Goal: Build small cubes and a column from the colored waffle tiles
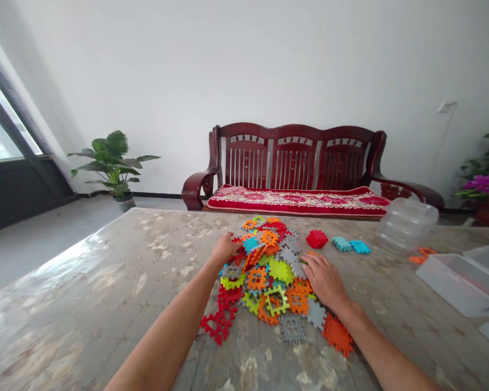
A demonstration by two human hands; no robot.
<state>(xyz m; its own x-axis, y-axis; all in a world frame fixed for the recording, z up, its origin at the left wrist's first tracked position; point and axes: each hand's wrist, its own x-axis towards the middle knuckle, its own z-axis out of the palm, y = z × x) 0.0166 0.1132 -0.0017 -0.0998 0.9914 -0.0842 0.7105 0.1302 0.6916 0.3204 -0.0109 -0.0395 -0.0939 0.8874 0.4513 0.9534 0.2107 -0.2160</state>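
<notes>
Gently cup the pile of plastic pieces (pixel 281 270) between the fingers, pressing low: left hand (pixel 225 247) at its edge, grasp impossible to tell; right hand (pixel 324 277) loosely extended, apparently released; right of those fingers, clear container (pixel 407 225), contents unclear, and translucent box (pixel 448 290) with faint red in or behind

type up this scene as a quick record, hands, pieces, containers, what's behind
left hand: at the pile's left edge, grip unclear
right hand: at its right edge, back upward
pile: toothed pieces in red, orange, lime, grey, blue
apart from pile: red shape, two blue pieces
containers: clear plastic, right side of table
behind: dark red wooden bench
</notes>
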